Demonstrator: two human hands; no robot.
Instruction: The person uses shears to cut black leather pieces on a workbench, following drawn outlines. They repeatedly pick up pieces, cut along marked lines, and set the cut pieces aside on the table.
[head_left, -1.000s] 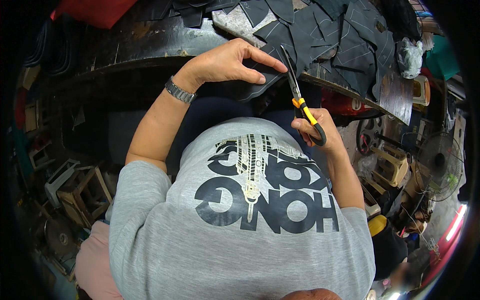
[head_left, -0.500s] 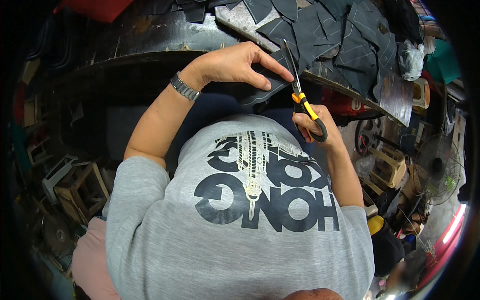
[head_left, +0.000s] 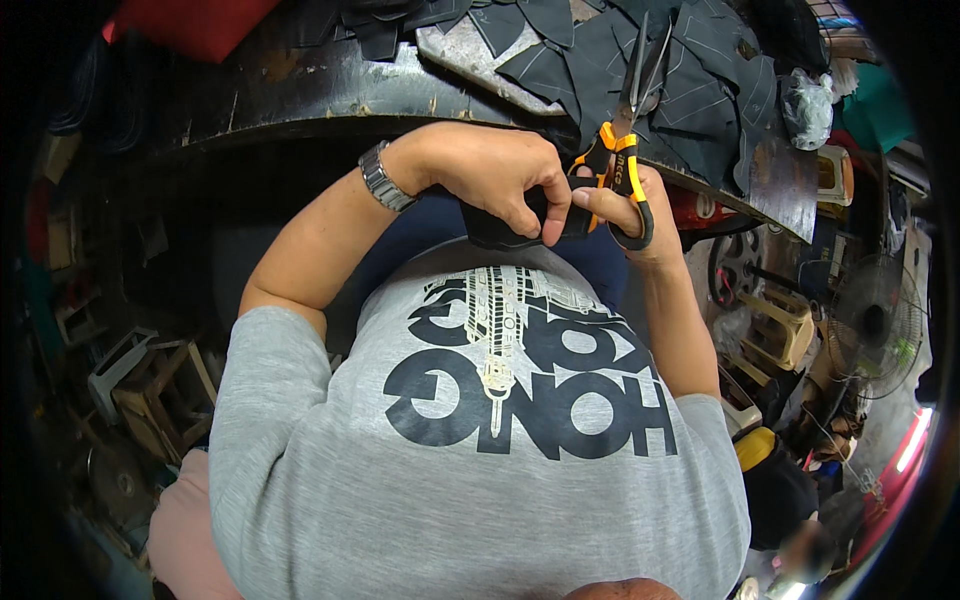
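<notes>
Close to my chest, my left hand (head_left: 500, 172) is closed, its thumb and fingertips pinching a piece of black sheet material (head_left: 485, 228). My right hand (head_left: 650, 205) grips scissors (head_left: 622, 122) by their yellow-and-black handles. The slim metal blades stand a little apart and point away from me, over the table's edge and the dark pieces. Both hands are side by side, with the black piece reaching toward the right fingers. Whether those fingers also touch it cannot be made out. The left fingers cover part of the piece.
Several dark cut pieces with pale outlines (head_left: 690, 100) overlap on the worn dark table (head_left: 330, 85), around a pale slab (head_left: 455, 45). A clear plastic bag (head_left: 807, 110) is at the table's right. A standing fan (head_left: 868, 325) is to the right, wooden stools (head_left: 165, 400) to the left.
My left hand has come down toward my chest and closed its fingers on the black piece. The scissors have moved up and swung rightward, their blades now further apart.
</notes>
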